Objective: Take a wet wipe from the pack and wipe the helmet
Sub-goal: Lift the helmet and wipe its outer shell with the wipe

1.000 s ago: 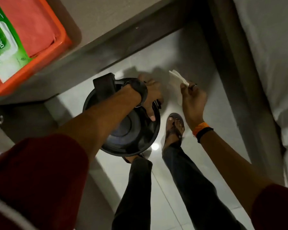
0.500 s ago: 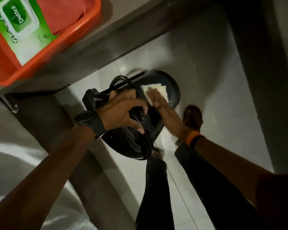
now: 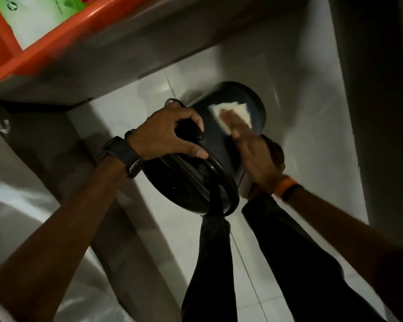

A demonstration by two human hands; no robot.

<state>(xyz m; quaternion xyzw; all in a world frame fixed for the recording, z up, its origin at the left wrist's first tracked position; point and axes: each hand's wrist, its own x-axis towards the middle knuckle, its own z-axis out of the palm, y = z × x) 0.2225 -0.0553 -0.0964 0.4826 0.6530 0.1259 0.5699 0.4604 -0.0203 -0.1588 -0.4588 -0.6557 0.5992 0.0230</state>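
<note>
While left hand (image 3: 165, 133) grip clamps helmet (image 3: 219, 145) rim, right hand (image 3: 251, 145) flat, open, pressing wipe (image 3: 230, 112) on shell.

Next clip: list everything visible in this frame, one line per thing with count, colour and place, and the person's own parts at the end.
helmet: one, black, held in the air at centre, over the floor
wet wipe: one, white, pressed flat on the helmet's outer shell
wipe pack: one, green and white, in the tray, top left, cut by the frame
tray: one, orange, on the grey surface, top left
grey surface: one, across the top
floor: pale tiles, below
left hand: gripping the helmet's rim; dark watch on the wrist
right hand: flat on the wipe, blurred; orange band on the wrist
legs: two, dark trousers, lower centre
</note>
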